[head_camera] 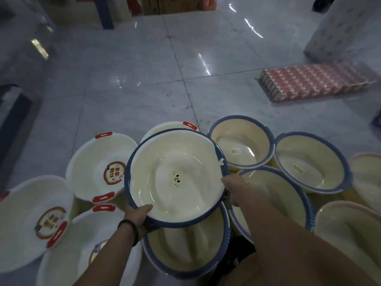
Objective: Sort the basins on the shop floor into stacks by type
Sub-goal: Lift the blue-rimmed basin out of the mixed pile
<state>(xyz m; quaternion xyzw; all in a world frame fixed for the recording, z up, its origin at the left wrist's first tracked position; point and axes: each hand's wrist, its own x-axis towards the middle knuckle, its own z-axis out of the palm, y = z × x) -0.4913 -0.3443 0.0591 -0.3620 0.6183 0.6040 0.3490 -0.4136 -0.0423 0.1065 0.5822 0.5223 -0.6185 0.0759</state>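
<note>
1. Blue-rimmed basin point(175, 178) with the little face is held up mid-view. The left hand point(138, 215) grips its rim at 7 o'clock, thumb inside, and the right hand point(233, 188) grips it at 3 o'clock. Guessing that two-sided hold steadies it.
2. Just below at 6 o'clock, a matching basin point(185, 250) sits on the floor point(144, 79), probably its stack.
3. White red-handled basins point(97, 168) cluster at 9 o'clock, deeper cream basins point(241, 147) at 2, pink-rimmed basins point(350, 223) at 4. So they're roughly grouped already.
4. Far off at 1 o'clock there's a red carton pack point(315, 81).
</note>
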